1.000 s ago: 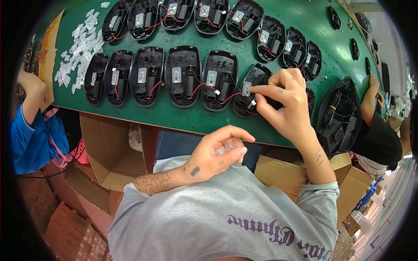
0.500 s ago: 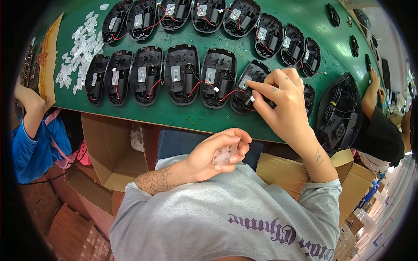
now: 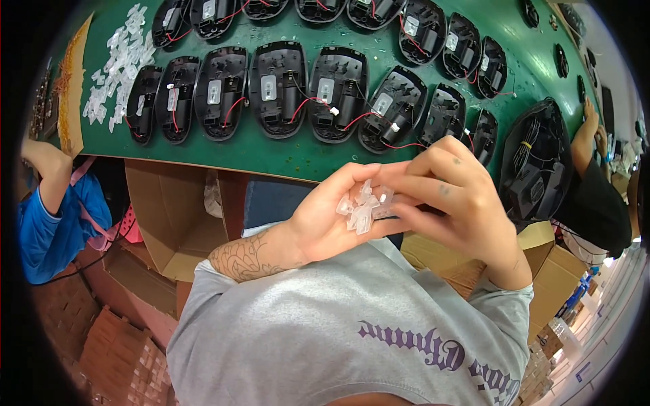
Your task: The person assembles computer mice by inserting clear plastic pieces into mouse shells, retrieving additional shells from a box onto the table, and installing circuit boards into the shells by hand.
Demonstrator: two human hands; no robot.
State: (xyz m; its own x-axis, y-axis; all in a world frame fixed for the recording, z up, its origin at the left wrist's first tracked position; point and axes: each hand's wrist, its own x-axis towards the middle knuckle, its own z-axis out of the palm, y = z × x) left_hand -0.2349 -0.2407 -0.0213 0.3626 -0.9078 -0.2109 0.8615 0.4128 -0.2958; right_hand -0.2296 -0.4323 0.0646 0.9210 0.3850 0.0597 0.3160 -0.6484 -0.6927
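My left hand (image 3: 315,216) is turned palm up above my lap, cupping several small clear plastic pieces (image 3: 363,214). Over that palm comes my right hand (image 3: 462,199), thumb and fingers closed at a clear plastic piece (image 3: 386,196) on the palm's edge. Beyond both hands, black oval plastic housings (image 3: 277,108) lie open side up in two rows, with red and black wires, small white connectors and a dark cylinder inside. A clear piece (image 3: 383,103) sits in the housing (image 3: 407,91) beyond my hands; most housings to its left hold one too.
A pile of clear pieces (image 3: 122,64) lies at the left of the green table (image 3: 223,157). At right, a black bag (image 3: 538,152) holds cables and dark parts. Open cardboard boxes (image 3: 172,210) stand below the table edge. Co-workers' arms (image 3: 588,139) show at both sides.
My right hand has left the housing and come back to my left palm. The left hand has opened wider and risen slightly. A clear piece now shows at the right fingertips.
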